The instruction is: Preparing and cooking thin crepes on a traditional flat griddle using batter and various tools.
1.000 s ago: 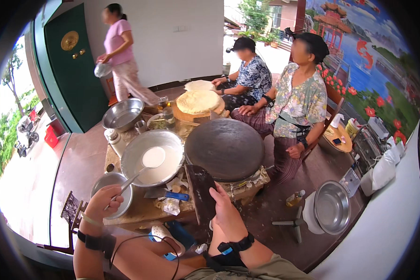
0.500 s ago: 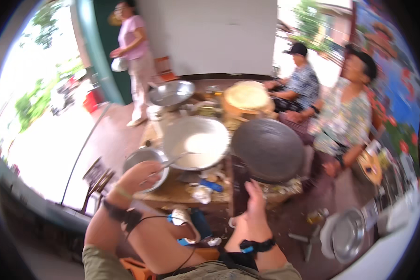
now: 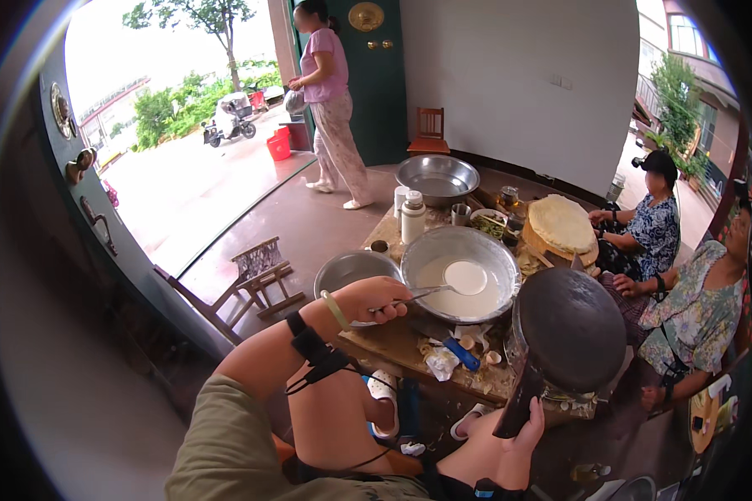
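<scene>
My left hand (image 3: 379, 301) is closed around the thin handle of a ladle (image 3: 431, 291). The ladle's round bowl, full of pale liquid batter (image 3: 465, 278), is over or in the batter of a large metal basin (image 3: 411, 298); which of the two, I cannot tell. At the lower right my right hand (image 3: 522, 437) grips the dark handle of a round black pan (image 3: 570, 330), held at the table's near right. An empty-looking metal bowl (image 3: 332, 270) is left of the basin, partly behind my left hand. Crumpled white tissue (image 3: 441, 362) and a blue-handled object (image 3: 462, 354) lie in front.
Flatbreads (image 3: 561, 224) are stacked on a round board at the far right of the low table (image 3: 393, 340). A white bottle (image 3: 413, 217) and another metal basin (image 3: 438, 179) stand behind. Two people (image 3: 650, 221) sit at right; another person (image 3: 326, 100) stands near the doorway.
My view has swung left, so the table appears farther right. My left hand keeps the ladle at the basin, and the pan's handle now shows in my right hand. The standing person has turned side-on.
</scene>
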The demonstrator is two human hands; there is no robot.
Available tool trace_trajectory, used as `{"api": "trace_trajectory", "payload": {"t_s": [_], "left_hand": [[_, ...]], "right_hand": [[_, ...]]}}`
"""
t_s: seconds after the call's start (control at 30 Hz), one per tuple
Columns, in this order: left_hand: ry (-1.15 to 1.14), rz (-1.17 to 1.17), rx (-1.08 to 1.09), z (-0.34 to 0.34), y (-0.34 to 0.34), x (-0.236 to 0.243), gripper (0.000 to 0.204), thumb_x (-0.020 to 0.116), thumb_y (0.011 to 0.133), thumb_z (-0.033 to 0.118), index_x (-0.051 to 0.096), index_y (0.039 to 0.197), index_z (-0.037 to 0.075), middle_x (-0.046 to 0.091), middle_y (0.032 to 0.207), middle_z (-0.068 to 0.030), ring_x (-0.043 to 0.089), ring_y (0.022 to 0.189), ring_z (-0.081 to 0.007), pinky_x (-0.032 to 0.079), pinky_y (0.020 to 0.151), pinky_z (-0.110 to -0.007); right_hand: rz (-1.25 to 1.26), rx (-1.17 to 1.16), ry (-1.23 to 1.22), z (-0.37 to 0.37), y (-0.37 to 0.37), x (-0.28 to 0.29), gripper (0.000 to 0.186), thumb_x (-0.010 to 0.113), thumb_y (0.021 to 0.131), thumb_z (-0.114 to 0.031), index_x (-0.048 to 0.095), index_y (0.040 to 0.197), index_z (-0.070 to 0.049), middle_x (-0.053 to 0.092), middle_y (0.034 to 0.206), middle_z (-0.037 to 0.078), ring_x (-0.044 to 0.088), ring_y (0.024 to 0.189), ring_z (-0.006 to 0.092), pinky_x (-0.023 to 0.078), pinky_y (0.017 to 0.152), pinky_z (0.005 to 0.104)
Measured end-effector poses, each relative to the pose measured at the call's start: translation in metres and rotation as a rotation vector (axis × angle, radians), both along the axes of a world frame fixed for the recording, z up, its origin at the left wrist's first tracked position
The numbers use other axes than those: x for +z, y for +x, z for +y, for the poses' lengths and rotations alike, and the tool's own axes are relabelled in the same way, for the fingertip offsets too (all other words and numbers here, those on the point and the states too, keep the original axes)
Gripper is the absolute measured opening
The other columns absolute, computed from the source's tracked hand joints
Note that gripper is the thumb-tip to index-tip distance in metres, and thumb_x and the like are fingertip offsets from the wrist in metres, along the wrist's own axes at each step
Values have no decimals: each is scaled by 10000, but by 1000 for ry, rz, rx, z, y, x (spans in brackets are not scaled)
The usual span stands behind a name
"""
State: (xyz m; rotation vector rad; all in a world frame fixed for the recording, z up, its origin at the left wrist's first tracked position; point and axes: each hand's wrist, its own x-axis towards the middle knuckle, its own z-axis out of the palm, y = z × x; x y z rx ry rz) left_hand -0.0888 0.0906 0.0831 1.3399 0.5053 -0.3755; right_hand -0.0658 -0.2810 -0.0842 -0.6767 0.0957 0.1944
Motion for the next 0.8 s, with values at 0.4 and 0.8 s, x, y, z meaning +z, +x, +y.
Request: {"api": "trace_trajectory", "payload": {"t_s": [0.4, 0.8], "left_hand": [[50, 16, -18, -9, 8, 6, 126, 508, 928, 180, 508, 981, 66, 523, 711, -20, 387, 451, -30, 271, 343, -151], [-7, 8, -38, -15, 17, 14, 100, 495, 932, 162, 496, 891, 70, 518, 714, -36, 396, 452, -26, 289, 341, -130]], "right_hand": [[117, -100, -47, -20, -9, -17, 167, 515, 928, -163, 579, 1037, -53, 636, 912, 61, 633, 812, 177, 522, 716, 295], [55, -193, -23, -47, -14, -10, 196, 502, 917, -121, 556, 1076, -19, 638, 966, 92, 639, 833, 217, 529, 729, 327]]}}
